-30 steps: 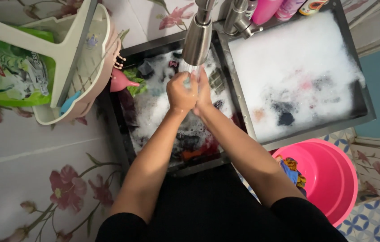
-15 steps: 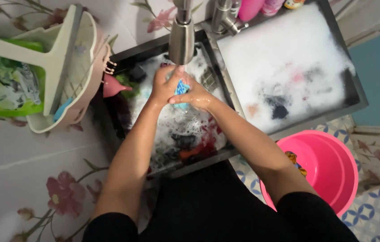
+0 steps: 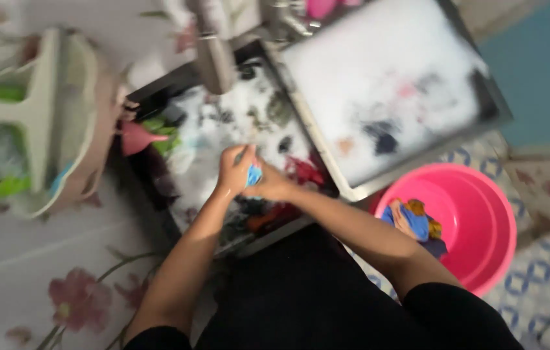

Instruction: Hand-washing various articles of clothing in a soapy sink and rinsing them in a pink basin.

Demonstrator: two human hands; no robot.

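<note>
Both hands press together around a small blue cloth (image 3: 253,175) above the soapy left sink basin (image 3: 158,188): the left hand (image 3: 235,170) and the right hand (image 3: 272,185) each grip it. A pink bucket (image 3: 482,227) stands near, on the floor.

Head-worn camera, looking steeply down over a double sink.

The single view looks from above the person's chest, close to both forearms; the foam-filled steel left basin (image 3: 158,188) sits mid-frame, the right basin (image 3: 482,91) upper right, the round pink plastic bucket (image 3: 482,214) lower right, all motion-blurred.
</note>
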